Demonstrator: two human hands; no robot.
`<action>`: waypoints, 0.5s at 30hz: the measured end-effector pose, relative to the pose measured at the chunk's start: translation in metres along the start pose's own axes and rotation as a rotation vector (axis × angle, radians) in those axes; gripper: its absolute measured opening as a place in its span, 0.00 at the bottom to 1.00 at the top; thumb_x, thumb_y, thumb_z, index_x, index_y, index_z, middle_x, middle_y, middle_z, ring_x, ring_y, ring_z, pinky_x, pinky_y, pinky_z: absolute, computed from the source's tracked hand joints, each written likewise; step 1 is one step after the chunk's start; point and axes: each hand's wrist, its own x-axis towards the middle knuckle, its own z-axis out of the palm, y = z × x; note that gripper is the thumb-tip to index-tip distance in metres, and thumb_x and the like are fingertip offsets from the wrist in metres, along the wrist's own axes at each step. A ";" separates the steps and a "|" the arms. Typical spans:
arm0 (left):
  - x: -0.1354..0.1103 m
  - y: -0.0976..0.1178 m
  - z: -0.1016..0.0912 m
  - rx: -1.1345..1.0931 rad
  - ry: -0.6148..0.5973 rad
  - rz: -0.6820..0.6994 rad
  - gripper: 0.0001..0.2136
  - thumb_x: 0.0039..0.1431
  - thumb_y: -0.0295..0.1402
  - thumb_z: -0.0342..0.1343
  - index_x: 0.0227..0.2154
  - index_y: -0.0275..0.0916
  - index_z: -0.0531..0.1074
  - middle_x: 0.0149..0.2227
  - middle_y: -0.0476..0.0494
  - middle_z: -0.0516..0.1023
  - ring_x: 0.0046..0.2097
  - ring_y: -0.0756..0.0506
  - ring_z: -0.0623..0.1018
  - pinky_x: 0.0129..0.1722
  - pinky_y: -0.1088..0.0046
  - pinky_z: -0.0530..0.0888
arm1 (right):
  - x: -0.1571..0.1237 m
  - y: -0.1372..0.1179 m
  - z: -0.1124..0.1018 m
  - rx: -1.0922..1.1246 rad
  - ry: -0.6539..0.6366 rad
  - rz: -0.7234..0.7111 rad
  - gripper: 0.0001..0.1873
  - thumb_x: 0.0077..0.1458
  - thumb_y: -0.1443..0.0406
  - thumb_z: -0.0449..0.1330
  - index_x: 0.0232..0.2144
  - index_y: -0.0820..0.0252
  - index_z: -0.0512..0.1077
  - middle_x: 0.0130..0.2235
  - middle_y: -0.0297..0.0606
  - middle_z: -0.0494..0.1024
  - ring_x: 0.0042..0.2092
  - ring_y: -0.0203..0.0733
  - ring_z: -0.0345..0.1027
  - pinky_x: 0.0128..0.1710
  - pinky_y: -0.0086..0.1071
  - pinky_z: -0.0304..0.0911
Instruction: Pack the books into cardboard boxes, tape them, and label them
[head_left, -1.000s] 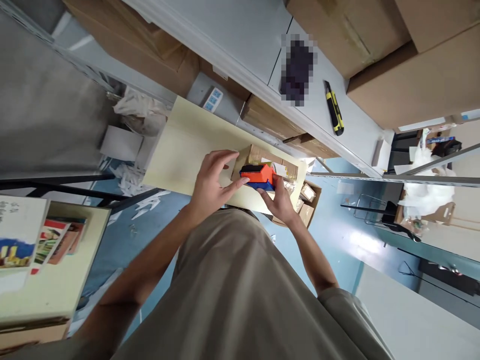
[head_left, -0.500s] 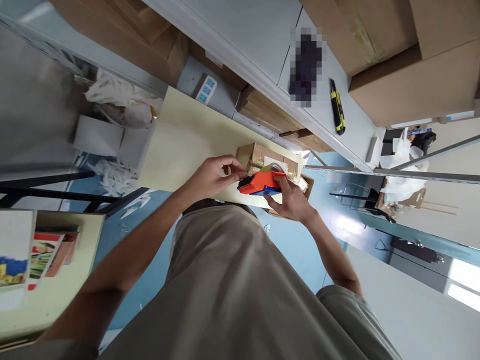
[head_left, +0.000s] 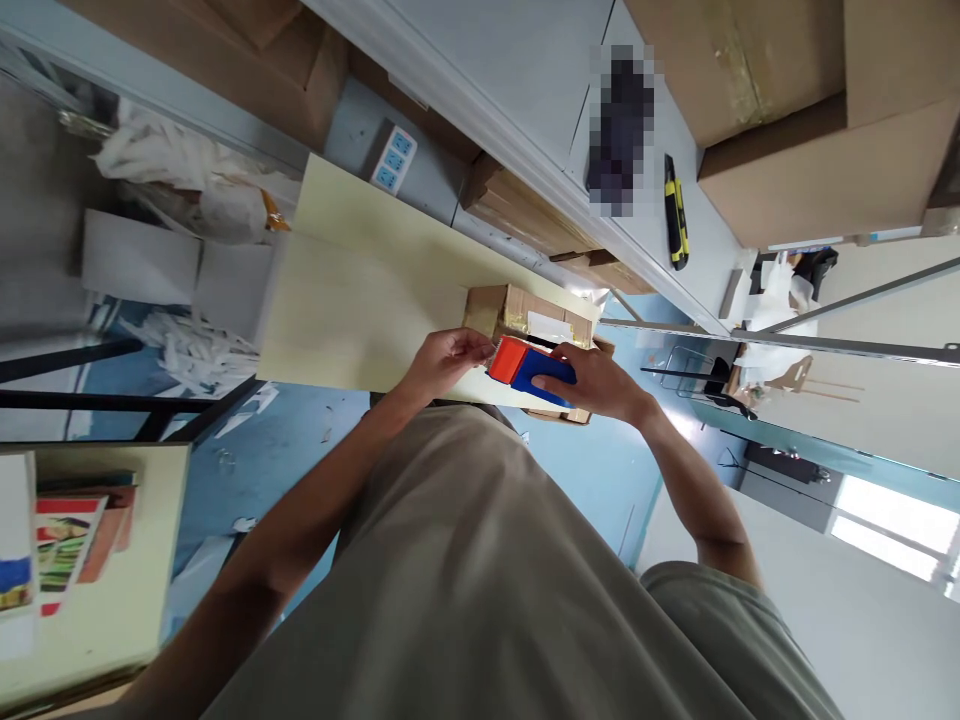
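While our right hand (head_left: 596, 382) grips an orange-and-blue tape dispenser (head_left: 529, 368) by its blue body, our left hand (head_left: 446, 362) is just beside its orange front end, thumb and fingertips drawn together in a pinch. Something thin and clear seems to lie at those fingertips, though we cannot tell whether it is the tape's end. Half a second ago the roll showed; now the dispenser has been turned, so its blue face is toward us and its orange end points left. We judge that this puts the front end within easy reach of the pinching fingers, so the work centres on the dispenser itself. Just beyond it, a taped cardboard box (head_left: 487, 310) sits toward the right end of a pale yellow table (head_left: 360, 270). Farther off, we find a white power strip (head_left: 394, 158) and, far right, a yellow-and-black cutter (head_left: 676, 212) on a raised grey shelf (head_left: 517, 80). Near left lie some books (head_left: 67, 545).
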 end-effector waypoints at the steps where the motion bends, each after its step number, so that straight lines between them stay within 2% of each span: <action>1: 0.003 -0.003 -0.001 -0.007 0.000 -0.007 0.28 0.49 0.61 0.77 0.31 0.40 0.80 0.31 0.44 0.83 0.34 0.45 0.78 0.39 0.66 0.78 | 0.000 0.002 -0.005 -0.007 -0.023 0.007 0.32 0.75 0.37 0.61 0.56 0.58 0.79 0.48 0.49 0.90 0.52 0.59 0.85 0.47 0.40 0.70; 3: 0.010 -0.008 -0.009 0.005 0.033 -0.023 0.27 0.49 0.61 0.77 0.31 0.40 0.81 0.31 0.43 0.83 0.35 0.44 0.79 0.39 0.66 0.78 | -0.002 0.008 -0.020 -0.005 -0.076 0.016 0.34 0.73 0.35 0.61 0.55 0.58 0.79 0.47 0.49 0.90 0.51 0.58 0.84 0.44 0.39 0.68; 5: 0.020 -0.014 -0.025 0.038 0.110 -0.038 0.27 0.50 0.60 0.76 0.32 0.39 0.81 0.30 0.43 0.83 0.35 0.44 0.80 0.39 0.66 0.78 | -0.007 0.017 -0.038 0.010 -0.117 0.035 0.36 0.71 0.33 0.61 0.52 0.58 0.80 0.45 0.48 0.89 0.46 0.55 0.83 0.40 0.38 0.66; 7: 0.032 -0.022 -0.043 0.065 0.181 -0.050 0.25 0.52 0.58 0.76 0.32 0.39 0.81 0.29 0.44 0.82 0.35 0.44 0.80 0.40 0.66 0.78 | -0.014 0.026 -0.056 0.022 -0.122 0.077 0.35 0.70 0.32 0.61 0.47 0.58 0.80 0.41 0.46 0.88 0.41 0.52 0.82 0.38 0.38 0.64; 9: 0.045 -0.032 -0.053 0.066 0.199 -0.069 0.23 0.54 0.55 0.76 0.31 0.39 0.80 0.28 0.44 0.80 0.34 0.44 0.79 0.39 0.67 0.77 | -0.017 0.032 -0.071 0.024 -0.102 0.117 0.35 0.69 0.32 0.61 0.43 0.57 0.80 0.38 0.44 0.86 0.38 0.50 0.80 0.36 0.38 0.62; 11: 0.058 -0.042 -0.053 0.043 0.197 -0.101 0.22 0.54 0.53 0.77 0.31 0.39 0.80 0.27 0.45 0.79 0.33 0.45 0.78 0.38 0.67 0.76 | -0.017 0.031 -0.080 0.012 -0.074 0.128 0.34 0.68 0.32 0.61 0.40 0.56 0.79 0.35 0.43 0.85 0.36 0.48 0.78 0.36 0.39 0.61; 15: 0.074 -0.056 -0.032 -0.042 0.221 -0.202 0.21 0.52 0.50 0.80 0.29 0.39 0.79 0.27 0.48 0.77 0.31 0.48 0.74 0.36 0.70 0.73 | -0.010 0.020 -0.083 -0.024 -0.025 0.116 0.34 0.69 0.33 0.60 0.36 0.56 0.78 0.32 0.42 0.83 0.34 0.48 0.76 0.36 0.39 0.60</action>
